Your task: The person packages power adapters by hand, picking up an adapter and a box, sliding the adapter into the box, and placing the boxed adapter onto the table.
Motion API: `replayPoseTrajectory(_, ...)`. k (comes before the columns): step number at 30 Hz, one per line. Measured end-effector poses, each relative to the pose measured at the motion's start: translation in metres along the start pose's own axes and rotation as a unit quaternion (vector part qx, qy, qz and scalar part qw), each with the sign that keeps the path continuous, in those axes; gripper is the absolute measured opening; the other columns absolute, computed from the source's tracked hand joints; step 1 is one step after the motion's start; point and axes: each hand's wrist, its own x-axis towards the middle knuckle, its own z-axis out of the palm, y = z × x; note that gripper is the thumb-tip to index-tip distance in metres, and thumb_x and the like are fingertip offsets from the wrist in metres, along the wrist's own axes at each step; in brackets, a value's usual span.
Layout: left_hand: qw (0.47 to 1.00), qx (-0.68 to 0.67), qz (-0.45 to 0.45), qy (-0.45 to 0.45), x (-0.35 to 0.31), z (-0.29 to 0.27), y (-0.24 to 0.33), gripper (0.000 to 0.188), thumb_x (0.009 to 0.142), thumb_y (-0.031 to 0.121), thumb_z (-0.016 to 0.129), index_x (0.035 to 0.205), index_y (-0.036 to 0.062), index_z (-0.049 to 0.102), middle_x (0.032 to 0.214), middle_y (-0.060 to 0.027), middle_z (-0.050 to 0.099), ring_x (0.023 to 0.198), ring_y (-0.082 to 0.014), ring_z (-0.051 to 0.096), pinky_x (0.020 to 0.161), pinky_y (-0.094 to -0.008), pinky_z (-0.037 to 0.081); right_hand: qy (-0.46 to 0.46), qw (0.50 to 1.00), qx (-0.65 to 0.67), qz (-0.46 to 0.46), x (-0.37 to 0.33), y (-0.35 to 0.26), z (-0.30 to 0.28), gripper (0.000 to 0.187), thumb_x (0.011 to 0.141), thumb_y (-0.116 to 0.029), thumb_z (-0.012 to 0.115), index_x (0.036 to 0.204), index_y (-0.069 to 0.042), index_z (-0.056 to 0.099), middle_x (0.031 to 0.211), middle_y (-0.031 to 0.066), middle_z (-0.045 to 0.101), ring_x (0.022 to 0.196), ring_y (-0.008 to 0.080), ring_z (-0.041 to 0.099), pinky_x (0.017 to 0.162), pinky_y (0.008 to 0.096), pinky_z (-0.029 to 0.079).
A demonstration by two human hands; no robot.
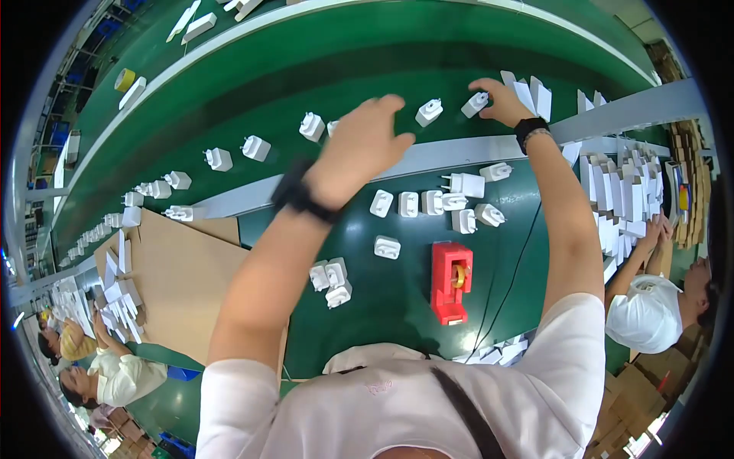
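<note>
My left hand, somewhat blurred, hovers over the green conveyor belt with thumb and fingers apart and nothing visible in it. A white plug charger is just left of it, and another is partly hidden behind that hand. At the right, my right hand curls thumb and forefinger around a white plug charger on the belt. Between the hands lies one more plug charger. Nearer me, several plug chargers stand and lie in loose groups on the green worktable.
A red tape dispenser and a black cable are on the worktable. Brown cardboard covers its left. White cartons stand beyond my right hand. A metal rail separates belt and table. Co-workers sit at both sides.
</note>
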Motion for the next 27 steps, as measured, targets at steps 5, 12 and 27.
replayPoseTrajectory(5,0.985,0.064,-0.142,-0.074,0.074,0.087,-0.017,0.056,0.066,0.026,0.072,0.114,0.0040,0.052,0.107,-0.0185,0.055,0.095,-0.0354,0.057,0.078,-0.0408,0.049,0.063,0.997,0.001,0.035,-0.015,-0.025,-0.009,0.034,0.066,-0.005,0.073,0.097,-0.005,0.058,0.085,0.0118,0.063,0.078,0.0256,0.060,0.072,0.0323,0.048)
replayPoseTrajectory(12,0.995,0.094,-0.024,-0.005,0.076,0.088,-0.027,0.018,0.067,0.015,0.063,0.079,0.0016,0.066,0.078,-0.0186,0.064,0.076,-0.0353,0.062,0.070,-0.0404,0.051,0.159,0.984,0.048,0.067,-0.130,-0.100,-0.060,0.037,0.070,-0.010,0.074,0.102,-0.002,0.058,0.092,0.0063,0.062,0.082,0.0146,0.057,0.073,0.0278,0.047)
replayPoseTrajectory(27,0.982,0.171,-0.081,-0.025,-0.110,0.012,-0.048,0.020,0.066,0.011,0.065,0.083,0.0018,0.063,0.079,-0.0151,0.063,0.078,-0.0347,0.057,0.069,-0.0403,0.048,0.027,0.996,0.072,-0.048,-0.093,-0.177,0.045,0.036,0.071,-0.010,0.068,0.106,-0.002,0.061,0.099,0.0172,0.064,0.082,0.0289,0.062,0.076,0.0318,0.049)
